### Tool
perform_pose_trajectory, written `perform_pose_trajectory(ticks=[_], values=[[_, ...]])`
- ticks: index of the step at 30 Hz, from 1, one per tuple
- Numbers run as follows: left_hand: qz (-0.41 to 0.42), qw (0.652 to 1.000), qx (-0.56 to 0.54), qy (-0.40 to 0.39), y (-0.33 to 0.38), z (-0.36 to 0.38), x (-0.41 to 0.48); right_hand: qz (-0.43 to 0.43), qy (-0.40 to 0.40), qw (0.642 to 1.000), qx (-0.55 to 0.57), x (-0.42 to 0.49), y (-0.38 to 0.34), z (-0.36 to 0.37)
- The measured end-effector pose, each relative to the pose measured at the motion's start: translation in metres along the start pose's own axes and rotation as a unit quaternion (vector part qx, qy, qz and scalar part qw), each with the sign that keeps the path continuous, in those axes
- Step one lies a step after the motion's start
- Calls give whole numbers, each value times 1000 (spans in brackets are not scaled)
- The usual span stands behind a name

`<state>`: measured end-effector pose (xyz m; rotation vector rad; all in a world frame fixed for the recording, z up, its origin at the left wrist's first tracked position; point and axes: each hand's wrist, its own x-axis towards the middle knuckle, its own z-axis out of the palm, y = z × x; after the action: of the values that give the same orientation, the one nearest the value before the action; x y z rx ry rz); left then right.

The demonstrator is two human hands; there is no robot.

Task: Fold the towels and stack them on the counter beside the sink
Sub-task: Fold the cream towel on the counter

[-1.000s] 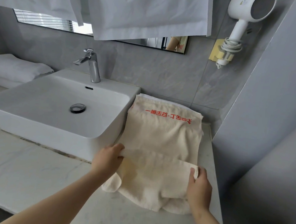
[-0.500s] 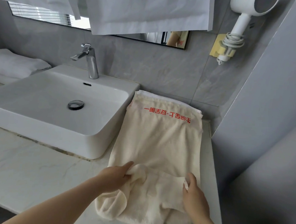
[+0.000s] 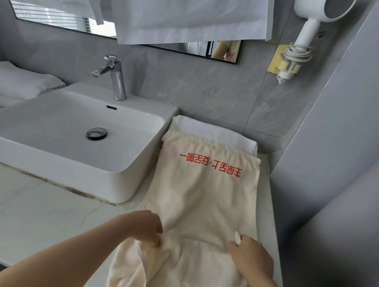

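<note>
It was a bathroom: a white rectangular ceramic basin (image 3: 72, 139) with a chrome single-lever tap (image 3: 117, 82) sat on a pale marble-look counter (image 3: 33, 217), below a black-framed wall mirror (image 3: 58, 18). A white wall-mounted hair dryer (image 3: 306, 30) hung on grey tiled walls (image 3: 199, 88), and folded white towels (image 3: 15, 82) lay beside the basin.

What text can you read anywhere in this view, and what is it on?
"生命至上·安全第一": red print on the cream towel, upside down to the camera.
Small mark on the hair dryer: too small to read.
Nothing else legible.
</note>
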<state>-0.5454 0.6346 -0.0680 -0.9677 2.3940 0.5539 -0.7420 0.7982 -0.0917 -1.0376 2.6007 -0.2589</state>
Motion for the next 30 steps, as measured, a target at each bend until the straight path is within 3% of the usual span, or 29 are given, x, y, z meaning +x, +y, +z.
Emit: perform_pose_trajectory(ticks=[3, 6, 10, 13, 18, 20, 22, 25, 30], values=[[36, 993, -28, 105, -5, 6, 8, -76, 52, 995, 23, 2, 0, 6], [59, 989, -68, 115, -6, 13, 5, -90, 16, 990, 104, 4, 0, 12], [26, 989, -19, 142, -8, 18, 3, -64, 43, 995, 62, 2, 5, 9], [2, 996, 22, 86, -5, 4, 2, -44, 59, 997, 15, 0, 6, 7], [-45, 985, -4, -165, -4, -19, 1, -2, -102, 994, 36, 10, 9, 3], [-51, 980, -19, -191, -8, -27, -1, 7, -139, 989, 57, 17, 13, -3], [-33, 985, -47, -163, -13, -38, 1, 14, -139, 983, 121, 23, 15, -13], [8, 986, -105, -132, -17, -60, 3, 25, -137, 935, 327, 29, 9, -34], [53, 960, -246, -122, -22, -105, 2, 17, -128, 797, 590, 36, -6, -72]])
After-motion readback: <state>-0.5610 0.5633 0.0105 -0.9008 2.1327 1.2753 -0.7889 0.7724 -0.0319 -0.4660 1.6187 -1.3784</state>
